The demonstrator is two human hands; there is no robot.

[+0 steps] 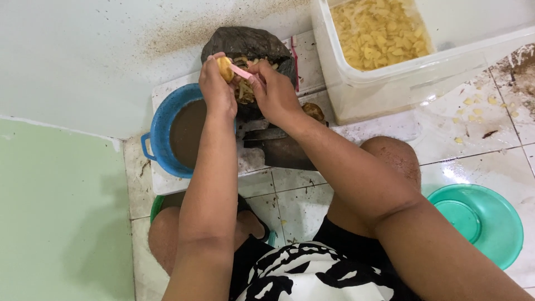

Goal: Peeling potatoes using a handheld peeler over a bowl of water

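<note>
My left hand [216, 89] grips a small yellowish potato [225, 68] above a black plastic bag [245, 42] that holds peelings. My right hand [273, 92] holds a pink-handled peeler [241, 72] whose tip meets the potato. Both hands are raised over a white board [167, 184] on the tiled floor, just right of a blue basin [163, 128] filled with brown muddy water. Another potato [315, 111] lies behind my right wrist.
A large translucent white tub [390, 83] of cut yellow potato pieces in water stands at the upper right. A green bowl [482, 220] rests on the wet white tiles at the right, with scattered scraps nearby. My knees frame the board; a wall rises at the left.
</note>
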